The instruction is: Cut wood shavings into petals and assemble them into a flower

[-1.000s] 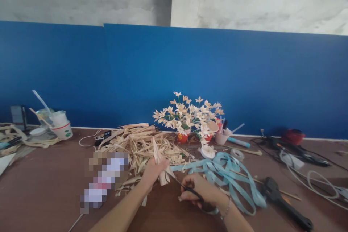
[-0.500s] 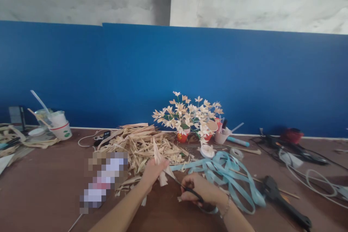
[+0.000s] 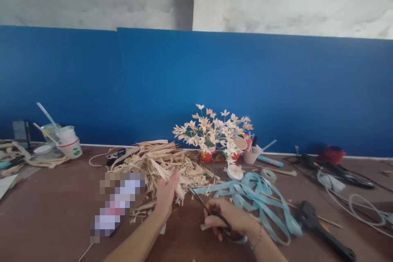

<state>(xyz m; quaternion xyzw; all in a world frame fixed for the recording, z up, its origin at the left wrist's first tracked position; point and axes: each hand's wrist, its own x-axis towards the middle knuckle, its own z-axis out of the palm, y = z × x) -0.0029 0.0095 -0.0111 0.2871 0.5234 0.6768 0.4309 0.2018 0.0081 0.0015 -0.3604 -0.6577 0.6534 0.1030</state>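
My left hand (image 3: 166, 192) is closed around a pale dried husk piece (image 3: 159, 168), whose pointed end leans up and to the left. Its cut lower edge shows just right of my fingers. In my right hand (image 3: 225, 217) is a pair of scissors (image 3: 202, 201) with dark handles, fingers wrapped round them. The blades point up and left toward the husk piece, a small gap apart from it. Behind my left hand lies a heap of dried husk strips (image 3: 144, 159). Light blue ribbon (image 3: 260, 196) lies in loops beyond my right hand.
Potted husk flowers (image 3: 211, 131) stand near the blue partition (image 3: 196, 73). A black glue gun (image 3: 322, 229) and cables (image 3: 359, 208) lie at the right. At the left stands a white cup (image 3: 71, 148); a pixelated object (image 3: 118, 206) lies left of my left arm.
My left hand has moved left and turned, so the husk piece now tilts left and is apart from the scissors. My right hand stays nearly in place.
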